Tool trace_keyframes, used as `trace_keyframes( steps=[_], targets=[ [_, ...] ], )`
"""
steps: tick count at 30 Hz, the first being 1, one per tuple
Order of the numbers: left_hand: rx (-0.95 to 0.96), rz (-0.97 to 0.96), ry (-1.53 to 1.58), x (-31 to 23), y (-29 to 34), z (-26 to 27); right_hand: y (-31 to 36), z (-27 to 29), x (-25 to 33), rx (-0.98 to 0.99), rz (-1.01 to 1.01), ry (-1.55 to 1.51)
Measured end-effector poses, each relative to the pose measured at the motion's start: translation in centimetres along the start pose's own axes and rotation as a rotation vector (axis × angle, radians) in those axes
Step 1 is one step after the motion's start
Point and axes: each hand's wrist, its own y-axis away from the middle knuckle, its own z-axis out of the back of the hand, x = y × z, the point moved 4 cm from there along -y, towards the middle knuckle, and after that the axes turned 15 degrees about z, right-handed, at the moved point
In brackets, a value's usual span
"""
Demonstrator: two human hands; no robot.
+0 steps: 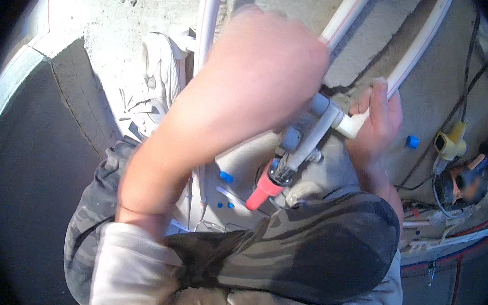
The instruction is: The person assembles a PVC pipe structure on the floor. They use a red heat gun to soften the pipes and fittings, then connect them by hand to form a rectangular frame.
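A pipe fusion welder (pixel 311 140) with a red handle (pixel 264 191) and grey heating sockets stands in front of me, its handle slanting toward my knee. My right hand (pixel 380 114) grips a white plastic pipe (pixel 415 51) close to its white elbow fitting (pixel 349 125). That elbow meets the welder head; how deep it sits on a socket I cannot tell. My left hand (pixel 275 52) is across the welder's upper left, blurred, with its fingers hidden. Another white pipe (pixel 346 17) runs up from beside it, and whether the hand holds it does not show.
Another white pipe (pixel 207 23) rises left of my forearm, near a white shoe (pixel 160 68). Blue caps (pixel 225 177) lie on the concrete floor (pixel 129 6). Rightward are a yellow cable connector (pixel 451 140), black cables (pixel 450 111) and an orange-and-black object (pixel 468 181). A block edge (pixel 77 82) stands left.
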Motion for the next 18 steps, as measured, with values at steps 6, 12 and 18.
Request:
trace_keyframes(
  steps=[6,12,18],
  targets=[
    [0.704,0.249,0.309,-0.2,13.0,-6.8,-0.1,-0.1,0.0,-0.006,-0.008,-0.061],
    [1.339,0.483,1.367,-0.1,22.4,-20.8,0.1,0.0,-0.2,0.007,-0.028,-0.023],
    [1.158,0.913,1.555,-3.3,24.0,-21.7,0.1,-0.3,0.0,0.086,0.029,-0.014]
  ],
)
